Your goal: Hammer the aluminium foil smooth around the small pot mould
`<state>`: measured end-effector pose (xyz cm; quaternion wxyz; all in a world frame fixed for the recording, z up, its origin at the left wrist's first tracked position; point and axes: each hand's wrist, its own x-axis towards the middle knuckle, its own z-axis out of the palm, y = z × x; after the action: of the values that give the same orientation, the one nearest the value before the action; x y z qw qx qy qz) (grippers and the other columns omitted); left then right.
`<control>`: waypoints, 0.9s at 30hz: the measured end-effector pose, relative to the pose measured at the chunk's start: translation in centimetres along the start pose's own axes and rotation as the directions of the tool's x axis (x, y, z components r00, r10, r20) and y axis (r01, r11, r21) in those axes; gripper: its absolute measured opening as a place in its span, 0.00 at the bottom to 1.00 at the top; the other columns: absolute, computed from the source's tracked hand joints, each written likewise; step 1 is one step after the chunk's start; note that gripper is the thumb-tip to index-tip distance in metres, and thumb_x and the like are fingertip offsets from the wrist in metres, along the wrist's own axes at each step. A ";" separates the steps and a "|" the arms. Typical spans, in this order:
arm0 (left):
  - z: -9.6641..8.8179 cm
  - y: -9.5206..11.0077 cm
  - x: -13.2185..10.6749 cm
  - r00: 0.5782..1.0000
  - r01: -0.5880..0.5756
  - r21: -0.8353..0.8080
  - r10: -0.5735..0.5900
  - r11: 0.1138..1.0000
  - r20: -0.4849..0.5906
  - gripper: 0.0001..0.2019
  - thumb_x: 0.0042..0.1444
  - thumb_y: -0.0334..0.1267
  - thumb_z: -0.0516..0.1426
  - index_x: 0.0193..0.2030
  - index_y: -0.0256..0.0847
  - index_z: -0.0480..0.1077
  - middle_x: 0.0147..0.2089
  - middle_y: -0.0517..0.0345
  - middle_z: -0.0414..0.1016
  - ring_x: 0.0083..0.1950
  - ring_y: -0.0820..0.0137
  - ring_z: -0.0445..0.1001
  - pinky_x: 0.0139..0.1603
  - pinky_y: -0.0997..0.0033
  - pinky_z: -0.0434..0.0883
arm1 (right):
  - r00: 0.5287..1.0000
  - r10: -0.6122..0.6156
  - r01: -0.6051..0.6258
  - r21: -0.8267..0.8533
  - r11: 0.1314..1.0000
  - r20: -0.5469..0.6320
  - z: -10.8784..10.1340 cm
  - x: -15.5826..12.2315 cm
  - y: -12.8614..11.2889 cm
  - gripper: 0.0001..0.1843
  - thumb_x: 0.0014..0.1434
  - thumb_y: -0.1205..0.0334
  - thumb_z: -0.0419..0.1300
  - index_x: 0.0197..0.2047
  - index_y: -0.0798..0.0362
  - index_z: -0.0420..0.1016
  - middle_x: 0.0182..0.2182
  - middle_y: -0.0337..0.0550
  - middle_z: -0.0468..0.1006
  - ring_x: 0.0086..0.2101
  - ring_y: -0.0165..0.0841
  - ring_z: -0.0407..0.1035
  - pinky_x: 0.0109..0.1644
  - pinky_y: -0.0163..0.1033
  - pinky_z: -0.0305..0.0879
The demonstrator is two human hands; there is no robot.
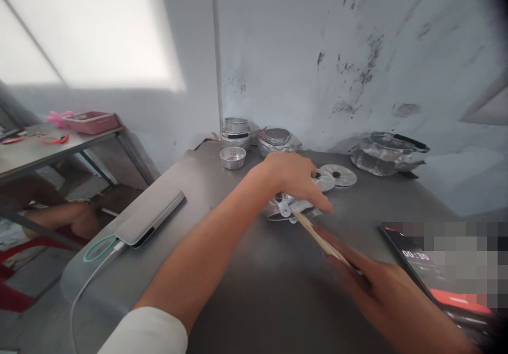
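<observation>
Head view: right hand (367, 285) grips pale stick (313, 231), slanting forward-left toward metalware (284, 207) below left hand (291, 177), whose hold is unclear.

A silver slab-shaped device (153, 215) lies on the left side of the counter (238, 296). A white cable (93, 275) connects at its near end, beside a teal loop (94, 247). A phone (415, 264) at right displays "00:30". A pink basket (95, 125) rests on a separate table (27, 152).
</observation>
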<state>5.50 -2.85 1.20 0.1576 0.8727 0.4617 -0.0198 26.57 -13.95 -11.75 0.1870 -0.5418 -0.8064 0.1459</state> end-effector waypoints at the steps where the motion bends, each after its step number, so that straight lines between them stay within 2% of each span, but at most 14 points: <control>1: 0.0 0.1 0.0 1.000 0.006 0.003 -0.006 1.000 0.002 0.45 0.42 0.63 0.59 0.67 0.45 0.64 0.57 0.51 0.74 0.48 0.51 0.75 0.43 0.58 0.72 | 0.999 0.009 -0.010 0.004 1.000 0.034 0.0 0.1 0.0 0.27 0.69 0.48 0.47 0.67 0.48 0.66 0.21 0.35 0.78 0.21 0.32 0.71 0.29 0.34 0.71; 3: 0.0 0.1 0.1 1.000 0.015 0.007 -0.015 1.000 0.002 0.45 0.42 0.63 0.59 0.67 0.46 0.64 0.56 0.52 0.75 0.47 0.52 0.75 0.42 0.59 0.72 | 0.993 0.021 -0.024 0.022 0.999 0.118 0.0 0.2 -0.2 0.28 0.71 0.49 0.44 0.69 0.47 0.63 0.30 0.40 0.82 0.30 0.35 0.77 0.38 0.36 0.73; 6: 0.1 0.0 0.2 1.000 0.017 0.014 -0.017 1.000 -0.009 0.45 0.41 0.65 0.59 0.67 0.48 0.64 0.58 0.54 0.74 0.48 0.52 0.75 0.41 0.61 0.72 | 0.993 0.029 -0.035 0.049 0.998 0.115 -0.1 0.3 -0.6 0.28 0.71 0.49 0.44 0.69 0.46 0.63 0.35 0.43 0.83 0.37 0.37 0.79 0.44 0.38 0.72; 10: 0.0 -0.1 0.2 1.000 0.012 0.002 -0.012 1.000 0.008 0.45 0.41 0.65 0.60 0.67 0.48 0.64 0.55 0.55 0.76 0.44 0.55 0.77 0.40 0.62 0.71 | 0.997 0.060 -0.063 0.055 0.996 0.054 -0.1 0.0 -0.7 0.30 0.70 0.48 0.45 0.71 0.48 0.57 0.23 0.35 0.78 0.24 0.34 0.74 0.31 0.35 0.71; 12: 0.0 -0.1 0.2 1.000 0.018 -0.012 -0.018 1.000 0.019 0.45 0.42 0.64 0.60 0.67 0.48 0.64 0.53 0.55 0.77 0.40 0.57 0.77 0.40 0.63 0.71 | 0.996 0.066 -0.070 0.069 0.995 0.053 0.0 -0.3 -0.7 0.31 0.70 0.48 0.45 0.72 0.49 0.56 0.21 0.34 0.77 0.22 0.34 0.73 0.28 0.35 0.70; 15: 0.1 -0.1 0.3 1.000 0.014 0.013 -0.014 1.000 -0.006 0.45 0.42 0.66 0.59 0.67 0.49 0.65 0.56 0.55 0.75 0.45 0.55 0.77 0.41 0.63 0.72 | 0.995 0.050 -0.057 0.087 0.995 0.083 0.3 -0.3 -0.7 0.28 0.71 0.50 0.45 0.71 0.46 0.59 0.33 0.42 0.83 0.35 0.39 0.80 0.38 0.38 0.74; 17: 0.1 -0.1 0.3 1.000 0.009 0.040 -0.008 0.999 -0.024 0.45 0.41 0.67 0.59 0.66 0.49 0.65 0.59 0.55 0.74 0.50 0.51 0.75 0.42 0.62 0.72 | 0.996 0.039 -0.047 0.095 0.994 0.085 0.4 -0.2 -0.8 0.27 0.71 0.51 0.44 0.70 0.43 0.60 0.42 0.46 0.84 0.46 0.41 0.78 0.45 0.40 0.74; 18: 0.2 0.0 0.3 1.000 0.008 0.046 -0.007 0.999 -0.024 0.46 0.41 0.67 0.59 0.67 0.49 0.65 0.60 0.55 0.73 0.51 0.50 0.75 0.43 0.62 0.72 | 0.996 0.037 -0.046 0.101 0.994 0.083 0.5 -0.1 -0.9 0.27 0.71 0.51 0.45 0.70 0.43 0.60 0.43 0.46 0.83 0.48 0.41 0.77 0.47 0.41 0.73; 19: 0.1 0.0 0.3 1.000 0.008 0.046 -0.007 0.999 -0.018 0.46 0.42 0.67 0.59 0.67 0.49 0.65 0.60 0.55 0.73 0.51 0.50 0.74 0.43 0.62 0.72 | 0.996 0.038 -0.046 0.109 0.993 0.080 0.5 0.0 -1.0 0.27 0.71 0.51 0.45 0.70 0.43 0.59 0.42 0.45 0.83 0.47 0.40 0.77 0.47 0.40 0.73; 21: 0.1 0.0 0.3 1.000 0.014 0.042 -0.014 0.999 -0.004 0.46 0.42 0.67 0.59 0.68 0.49 0.63 0.60 0.55 0.73 0.50 0.51 0.75 0.42 0.62 0.72 | 0.997 0.046 -0.053 0.122 0.991 0.057 0.4 0.0 -1.3 0.28 0.71 0.51 0.45 0.71 0.46 0.59 0.33 0.42 0.83 0.37 0.37 0.80 0.41 0.38 0.74; 23: 0.0 0.1 0.2 1.000 0.021 0.038 -0.021 0.999 0.004 0.46 0.42 0.67 0.59 0.68 0.50 0.62 0.60 0.54 0.73 0.48 0.52 0.76 0.41 0.62 0.72 | 0.998 0.053 -0.055 0.136 0.989 0.017 0.3 -0.1 -1.5 0.28 0.71 0.51 0.46 0.71 0.47 0.59 0.24 0.37 0.80 0.25 0.35 0.77 0.32 0.35 0.73; 24: 0.0 0.1 0.2 1.000 0.022 0.037 -0.023 0.999 0.005 0.46 0.42 0.67 0.59 0.69 0.50 0.62 0.60 0.54 0.73 0.49 0.52 0.76 0.41 0.62 0.72 | 0.999 0.049 -0.049 0.143 0.988 0.006 0.3 -0.1 -1.6 0.28 0.70 0.52 0.46 0.71 0.46 0.59 0.22 0.36 0.79 0.23 0.34 0.75 0.30 0.35 0.73; 25: -0.1 0.1 0.2 1.000 0.021 0.036 -0.021 0.999 0.007 0.46 0.42 0.67 0.59 0.69 0.50 0.62 0.61 0.54 0.72 0.50 0.51 0.75 0.41 0.63 0.72 | 0.999 0.040 -0.040 0.149 0.988 0.003 0.3 -0.2 -1.6 0.28 0.70 0.52 0.46 0.71 0.45 0.59 0.23 0.36 0.80 0.23 0.35 0.76 0.30 0.36 0.73; 27: -0.1 0.2 0.2 1.000 0.016 0.042 -0.016 0.999 0.002 0.47 0.42 0.67 0.58 0.69 0.50 0.62 0.63 0.54 0.70 0.53 0.49 0.74 0.43 0.62 0.72 | 1.000 0.011 -0.015 0.160 0.987 0.029 0.3 -0.2 -1.6 0.27 0.70 0.54 0.47 0.71 0.42 0.59 0.31 0.40 0.84 0.30 0.38 0.80 0.34 0.38 0.75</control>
<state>5.72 -2.78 1.29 0.1395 0.8721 0.4679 -0.0318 25.17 -14.76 -11.35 0.2178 -0.5282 -0.7910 0.2189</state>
